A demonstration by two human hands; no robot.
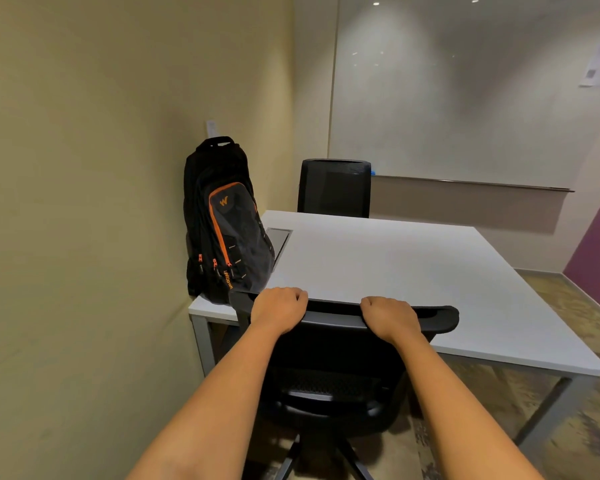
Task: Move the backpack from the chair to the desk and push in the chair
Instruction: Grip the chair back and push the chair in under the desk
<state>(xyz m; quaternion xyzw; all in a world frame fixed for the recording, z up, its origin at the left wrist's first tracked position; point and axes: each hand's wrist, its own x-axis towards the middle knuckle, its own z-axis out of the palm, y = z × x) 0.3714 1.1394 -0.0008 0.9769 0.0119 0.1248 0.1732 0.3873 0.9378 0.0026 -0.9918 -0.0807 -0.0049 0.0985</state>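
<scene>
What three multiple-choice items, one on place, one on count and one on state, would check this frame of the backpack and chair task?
1. Where is the black backpack with orange trim?
A. On the near chair's seat
B. Upright on the white desk, at its left corner by the wall
C. On the floor

2. How many black office chairs show?
A. One
B. Two
C. Three

3. What are the hands doing?
A. Both grip the top of the near chair's backrest
B. Both hang free
C. One holds the backpack

Key: 1 B, the backpack stands on the desktop against the beige wall. 2 B, the near black mesh chair and a far chair behind the desk. 3 A, the left hand and right hand curl over the backrest's top edge.
</scene>
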